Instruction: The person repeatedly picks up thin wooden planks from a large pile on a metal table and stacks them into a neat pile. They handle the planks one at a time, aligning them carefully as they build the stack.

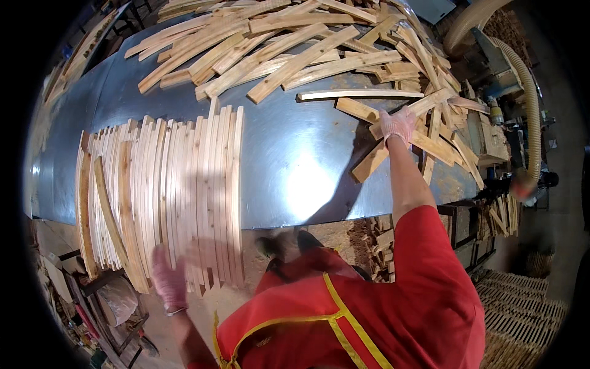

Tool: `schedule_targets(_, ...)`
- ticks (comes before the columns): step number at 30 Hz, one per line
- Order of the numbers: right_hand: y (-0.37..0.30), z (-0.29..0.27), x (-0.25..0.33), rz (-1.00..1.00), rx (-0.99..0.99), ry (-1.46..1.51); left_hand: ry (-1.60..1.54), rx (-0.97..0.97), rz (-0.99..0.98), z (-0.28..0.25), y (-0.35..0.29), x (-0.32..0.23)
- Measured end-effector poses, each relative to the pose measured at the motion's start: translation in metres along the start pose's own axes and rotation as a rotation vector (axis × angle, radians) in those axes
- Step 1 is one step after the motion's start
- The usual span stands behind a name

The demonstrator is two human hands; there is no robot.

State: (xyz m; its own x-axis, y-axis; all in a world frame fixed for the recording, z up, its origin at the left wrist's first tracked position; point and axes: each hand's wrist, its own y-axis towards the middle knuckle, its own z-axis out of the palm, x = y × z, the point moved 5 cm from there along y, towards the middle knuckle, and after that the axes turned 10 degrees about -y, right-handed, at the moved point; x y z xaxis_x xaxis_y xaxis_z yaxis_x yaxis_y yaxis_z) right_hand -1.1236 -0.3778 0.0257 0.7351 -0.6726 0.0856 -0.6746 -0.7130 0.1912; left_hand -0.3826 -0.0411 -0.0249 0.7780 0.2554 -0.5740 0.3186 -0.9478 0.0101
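Note:
My right hand, in a pale pink glove, reaches out to the loose heap and closes over a wooden slat lying across others. Beneath and beside it, more slats cross at angles, one short piece slanting toward me. At the near ends of a row of upright-edged slats, my left hand shows blurred, its thumb apart from the fingers and nothing visible in it. Two darker slats lie on top of that row, which overhangs the table's near edge.
A large heap of curved slats covers the far side of the metal table. To the right are a ribbed hose and machinery. Stacked slats stand on the floor at lower right; a dark metal frame stands at lower left.

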Motion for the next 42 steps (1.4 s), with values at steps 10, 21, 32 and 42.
schedule_targets(10,-0.181,-0.024,0.020,-0.786,0.238,0.263,0.000,0.278,0.380,0.156,0.039,-0.300)
schedule_targets(21,-0.018,-0.016,-0.001,-0.696,0.646,-0.278,-0.017,0.606,-0.198,0.216,0.045,-0.310)
schedule_targets(32,-0.266,0.027,0.136,-0.787,0.885,0.196,-0.583,0.600,-0.307,0.186,-0.079,-0.202)
schedule_targets(42,-0.318,0.067,0.144,-0.505,1.193,0.558,-0.307,-0.286,-0.181,0.012,-0.141,-0.070)
